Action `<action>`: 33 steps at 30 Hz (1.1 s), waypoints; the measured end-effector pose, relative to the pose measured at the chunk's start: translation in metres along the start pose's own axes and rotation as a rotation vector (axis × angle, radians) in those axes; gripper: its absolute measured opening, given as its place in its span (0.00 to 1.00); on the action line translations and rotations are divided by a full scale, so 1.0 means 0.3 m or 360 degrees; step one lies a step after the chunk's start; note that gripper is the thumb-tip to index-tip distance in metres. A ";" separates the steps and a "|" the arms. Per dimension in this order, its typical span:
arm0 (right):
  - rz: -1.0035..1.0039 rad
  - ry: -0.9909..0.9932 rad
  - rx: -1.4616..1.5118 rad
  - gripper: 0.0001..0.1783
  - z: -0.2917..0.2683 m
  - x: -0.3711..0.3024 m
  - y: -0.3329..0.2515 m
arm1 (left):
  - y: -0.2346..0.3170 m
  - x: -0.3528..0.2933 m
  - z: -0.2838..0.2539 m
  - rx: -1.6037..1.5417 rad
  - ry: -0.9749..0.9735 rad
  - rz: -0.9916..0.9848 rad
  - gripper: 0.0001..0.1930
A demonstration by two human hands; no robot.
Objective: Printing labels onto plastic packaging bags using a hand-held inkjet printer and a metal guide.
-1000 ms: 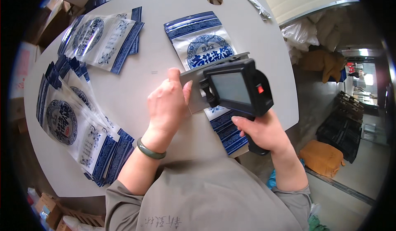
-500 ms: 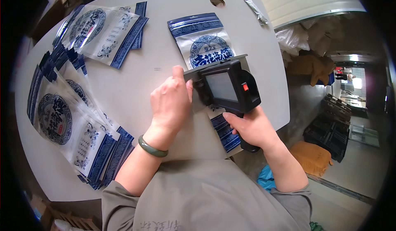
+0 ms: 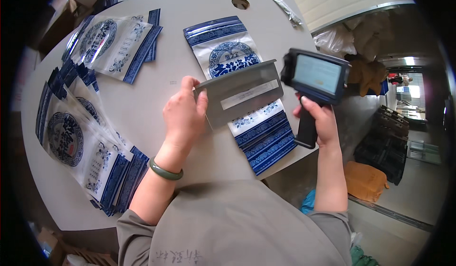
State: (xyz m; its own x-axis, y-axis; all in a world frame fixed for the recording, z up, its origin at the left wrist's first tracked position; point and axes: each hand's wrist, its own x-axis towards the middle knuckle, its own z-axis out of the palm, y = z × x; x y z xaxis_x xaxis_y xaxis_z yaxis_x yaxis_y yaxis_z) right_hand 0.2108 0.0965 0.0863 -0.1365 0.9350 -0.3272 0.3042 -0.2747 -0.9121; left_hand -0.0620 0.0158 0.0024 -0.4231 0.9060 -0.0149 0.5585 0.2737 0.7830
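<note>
The left hand (image 3: 183, 118) has its fingers clamped on the near end of a grey metal guide plate (image 3: 242, 95), which lies across a blue-and-white pouch (image 3: 247, 95) just beyond the fingertips. The right hand (image 3: 319, 121) grips a handheld printer (image 3: 316, 76) lifted clear of the plate's far end. This looks like a pause between stampings; next, the printer needs seating squarely against the guide.

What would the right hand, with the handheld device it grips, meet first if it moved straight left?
Probably the grey metal guide plate held by the left hand; the right hand looks raised, so depth is uncertain.
</note>
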 end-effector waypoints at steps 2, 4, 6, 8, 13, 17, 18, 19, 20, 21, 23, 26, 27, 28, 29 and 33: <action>-0.0244 -0.0092 0.0296 0.21 -0.028 0.035 0.046 | 0.007 0.006 -0.011 -0.0145 -0.0050 -0.0060 0.10; -0.0329 -0.0100 0.0455 0.24 -0.039 0.062 0.094 | 0.026 0.004 -0.023 -0.0284 -0.0102 -0.0124 0.09; -0.0382 -0.0189 0.0669 0.28 -0.056 0.082 0.146 | 0.057 -0.007 -0.039 -0.0456 -0.0196 -0.0117 0.08; -0.0371 -0.0186 0.0757 0.29 -0.047 0.080 0.162 | 0.077 -0.024 -0.044 -0.0404 -0.0199 -0.0010 0.07; -0.0193 -0.0137 0.0952 0.30 -0.045 0.085 0.221 | 0.124 -0.048 -0.020 -0.0561 -0.0287 0.0079 0.10; -0.0115 0.0052 0.1424 0.24 -0.058 0.102 0.294 | 0.095 0.007 -0.020 -0.0514 -0.0091 -0.0238 0.22; -0.0155 -0.0101 0.1567 0.23 -0.066 0.105 0.296 | 0.068 0.033 -0.004 -0.0102 0.0032 -0.0216 0.28; -0.0204 -0.0009 0.1617 0.23 -0.054 0.096 0.274 | 0.072 0.056 0.012 0.0371 0.0109 -0.0244 0.29; -0.0218 -0.0085 0.1690 0.23 -0.068 0.104 0.294 | 0.097 0.073 0.025 0.0483 0.0106 -0.0238 0.28; -0.0232 -0.0160 0.1762 0.22 -0.089 0.115 0.315 | 0.121 0.088 0.037 0.0592 0.0102 -0.0232 0.26; -0.0226 -0.0253 0.1860 0.23 -0.091 0.104 0.302 | 0.122 0.116 0.078 0.0620 0.0120 -0.0235 0.24; -0.0244 -0.0219 0.1806 0.23 -0.087 0.108 0.299 | 0.103 0.136 0.063 0.0453 0.0094 -0.0283 0.18; -0.0214 -0.0225 0.1805 0.23 -0.081 0.111 0.295 | 0.097 0.144 0.048 0.0269 0.0059 -0.0340 0.15; -0.0180 -0.0237 0.1805 0.24 -0.075 0.112 0.294 | 0.079 0.147 0.040 0.0179 0.0090 -0.0324 0.13; -0.0178 -0.0255 0.1813 0.24 -0.071 0.119 0.301 | 0.068 0.147 0.038 0.0189 0.0105 -0.0328 0.13; -0.0224 -0.0447 0.1896 0.25 -0.072 0.159 0.342 | 0.062 0.125 0.020 0.0026 0.0217 -0.0099 0.20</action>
State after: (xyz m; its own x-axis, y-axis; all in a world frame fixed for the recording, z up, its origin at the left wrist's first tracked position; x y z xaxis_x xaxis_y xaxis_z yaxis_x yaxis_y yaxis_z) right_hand 0.2558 0.1177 -0.0176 -0.3415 0.9328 -0.1155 -0.7590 -0.3462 -0.5515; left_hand -0.0632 0.0568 0.0128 -0.5497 0.8351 0.0221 0.5390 0.3343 0.7731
